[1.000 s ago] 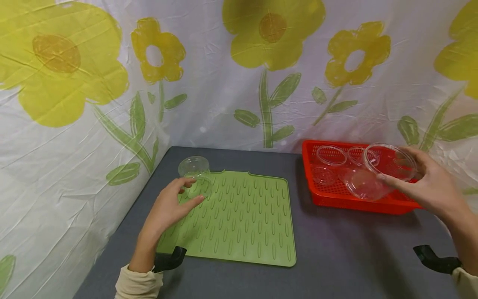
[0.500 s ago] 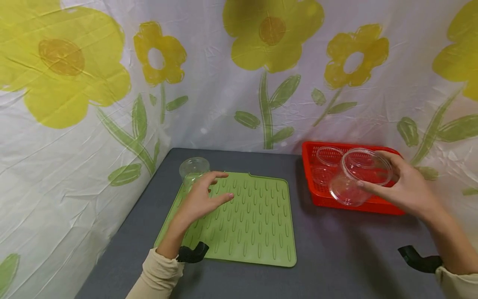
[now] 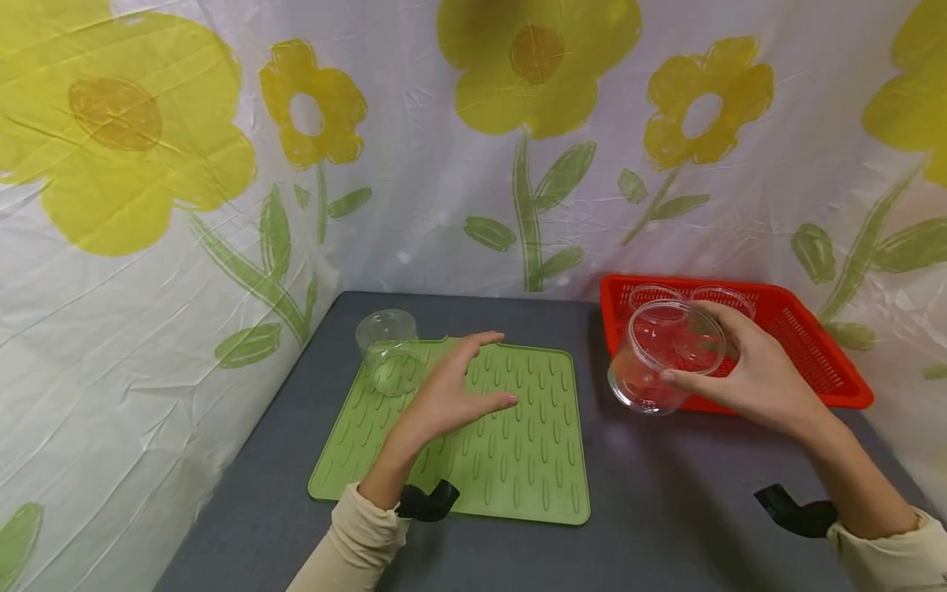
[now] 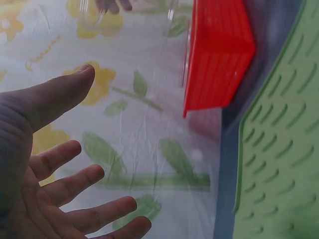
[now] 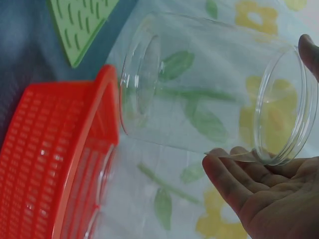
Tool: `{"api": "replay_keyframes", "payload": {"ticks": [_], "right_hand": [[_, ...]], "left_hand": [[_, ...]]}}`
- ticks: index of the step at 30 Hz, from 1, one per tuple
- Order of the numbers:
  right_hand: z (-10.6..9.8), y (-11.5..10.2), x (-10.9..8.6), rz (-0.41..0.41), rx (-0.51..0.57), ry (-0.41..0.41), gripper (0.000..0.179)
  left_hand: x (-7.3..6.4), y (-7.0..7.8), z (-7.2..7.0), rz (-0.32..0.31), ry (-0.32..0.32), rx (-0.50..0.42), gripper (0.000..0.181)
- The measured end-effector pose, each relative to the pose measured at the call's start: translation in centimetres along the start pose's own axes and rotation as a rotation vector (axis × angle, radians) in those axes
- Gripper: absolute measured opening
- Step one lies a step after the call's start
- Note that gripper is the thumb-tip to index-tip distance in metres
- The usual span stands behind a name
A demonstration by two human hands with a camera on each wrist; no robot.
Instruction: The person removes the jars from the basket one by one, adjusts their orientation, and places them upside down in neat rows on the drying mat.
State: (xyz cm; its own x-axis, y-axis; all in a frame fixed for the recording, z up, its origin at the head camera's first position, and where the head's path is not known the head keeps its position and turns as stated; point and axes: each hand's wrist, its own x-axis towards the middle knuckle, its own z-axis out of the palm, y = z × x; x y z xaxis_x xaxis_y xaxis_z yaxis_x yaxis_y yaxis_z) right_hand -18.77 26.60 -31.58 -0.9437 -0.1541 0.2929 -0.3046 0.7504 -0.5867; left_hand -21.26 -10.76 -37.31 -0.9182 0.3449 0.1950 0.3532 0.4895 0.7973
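A clear, wide-mouthed jar [image 5: 199, 94] hangs tilted in front of the red basket, its rim gripped between the thumb and fingers of my right hand [image 3: 755, 370]. In the right wrist view the ribbed neck of the jar faces the palm and its base points away. My left hand [image 3: 459, 390] hovers over the green mat [image 3: 518, 460], fingers spread and thumb apart, holding nothing. Another clear jar [image 3: 388, 349] stands at the mat's far left corner, behind the left hand. The left wrist view shows the empty left palm [image 4: 55, 194].
The red perforated basket [image 3: 821, 353] stands at the back right of the dark table [image 3: 636, 510]. More clear round containers [image 3: 721, 298] sit inside it, partly hidden by the held jar. A flower-printed curtain [image 3: 414, 164] rises behind and along the left side.
My right hand has moved left with the jar, from over the basket to its front left edge. The left hand has moved right, away from the jar on the mat.
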Motion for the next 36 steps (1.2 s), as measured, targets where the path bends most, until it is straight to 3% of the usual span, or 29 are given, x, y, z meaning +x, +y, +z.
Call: {"api": "replay_keyframes", "payload": {"ticks": [10,20,27,36], "right_hand": [[2.8,-2.3,0.3,-0.070,0.017,-0.034,0.092],[5.8,-3.0,0.7,-0.164,0.055,-0.115,0.094],[7.6,-3.7,0.7,-0.206,0.064,-0.141,0.097],[8.4,-4.3,1.0,-0.229,0.085,-0.137,0.096]], "left_hand": [[0.8,1.6,2.7,0.027,-0.063,-0.018,0.095],[0.3,2.4,4.8,0.038,-0.092,-0.126,0.109],[-0.2,2.3,6.0,0.049,-0.065,-0.151,0.115],[-0.5,1.7,7.1,0.096,0.010,-0.239,0.114]]}}
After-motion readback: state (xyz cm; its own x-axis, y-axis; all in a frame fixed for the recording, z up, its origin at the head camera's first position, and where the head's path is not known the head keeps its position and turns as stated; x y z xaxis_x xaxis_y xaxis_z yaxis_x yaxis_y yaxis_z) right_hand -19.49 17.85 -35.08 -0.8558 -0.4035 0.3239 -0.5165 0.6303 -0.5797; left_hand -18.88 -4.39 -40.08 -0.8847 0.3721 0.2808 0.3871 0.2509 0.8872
